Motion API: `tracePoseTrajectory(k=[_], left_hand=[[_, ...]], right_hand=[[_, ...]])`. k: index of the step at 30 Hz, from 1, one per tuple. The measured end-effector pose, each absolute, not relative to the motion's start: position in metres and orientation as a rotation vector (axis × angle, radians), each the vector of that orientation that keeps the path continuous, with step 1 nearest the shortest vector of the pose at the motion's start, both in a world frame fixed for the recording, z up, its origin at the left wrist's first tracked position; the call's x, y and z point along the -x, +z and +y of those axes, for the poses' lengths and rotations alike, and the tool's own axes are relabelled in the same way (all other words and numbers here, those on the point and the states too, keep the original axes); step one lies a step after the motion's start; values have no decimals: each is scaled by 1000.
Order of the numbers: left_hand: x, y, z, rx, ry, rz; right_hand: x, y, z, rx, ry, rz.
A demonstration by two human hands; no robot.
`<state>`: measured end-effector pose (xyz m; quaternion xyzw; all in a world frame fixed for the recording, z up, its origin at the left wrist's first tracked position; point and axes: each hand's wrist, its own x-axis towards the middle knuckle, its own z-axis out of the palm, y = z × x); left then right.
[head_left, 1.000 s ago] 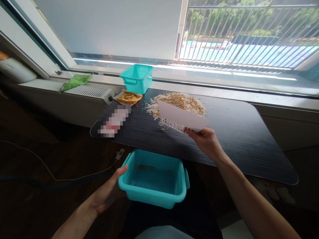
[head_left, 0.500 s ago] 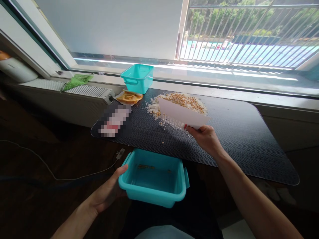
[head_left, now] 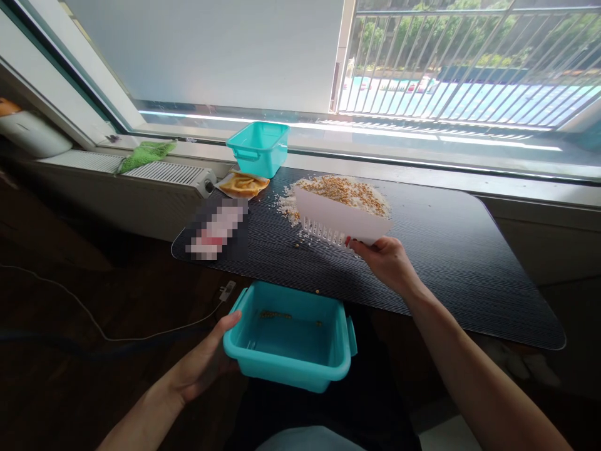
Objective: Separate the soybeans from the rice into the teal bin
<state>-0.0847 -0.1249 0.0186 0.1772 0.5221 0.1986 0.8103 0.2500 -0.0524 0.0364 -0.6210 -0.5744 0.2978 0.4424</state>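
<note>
My left hand point(head_left: 211, 357) grips the left side of a turquoise plastic bin point(head_left: 291, 369), held below the table's front edge. Some small yellowish kernels lie on the bin's floor. In my right hand point(head_left: 385, 257) is a white sheet with a row of slots point(head_left: 345, 216) along its lower edge, tilted above the table. Behind and under the sheet spreads a pile of white grains mixed with golden kernels point(head_left: 347, 188). One loose kernel point(head_left: 317, 291) lies at the table's front edge, just above the bin's far rim.
On the dark table point(head_left: 446, 250), a second turquoise bin point(head_left: 260, 150) stands at the back left beside a yellow-orange item on a white wrapper point(head_left: 244, 185). A blurred-out item point(head_left: 218, 228) lies nearer. A green cloth point(head_left: 148, 155) rests on the radiator point(head_left: 169, 178); a white cable point(head_left: 141, 339) runs on the left.
The slotted sheet has shifted slightly left and toward me. A loose kernel has moved nearer the table's front edge, and another now shows just in front of the sheet. The bin stays put.
</note>
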Motion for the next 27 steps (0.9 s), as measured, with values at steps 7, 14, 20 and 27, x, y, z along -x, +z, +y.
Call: tracePoseTrajectory(k=[7, 14, 20, 27], left_hand=[[86, 18, -125, -397, 424, 1111], [92, 17, -115, -401, 426, 1130], [93, 21, -110, -437, 395, 1135], [85, 15, -116, -448, 360, 1039]], right_hand=[[-246, 35, -47, 1502, 790, -1405], [-235, 37, -54, 1364, 969, -1489], [-229, 35, -64, 1299, 1125, -1670], [-268, 35, -97, 1423, 961, -1602]])
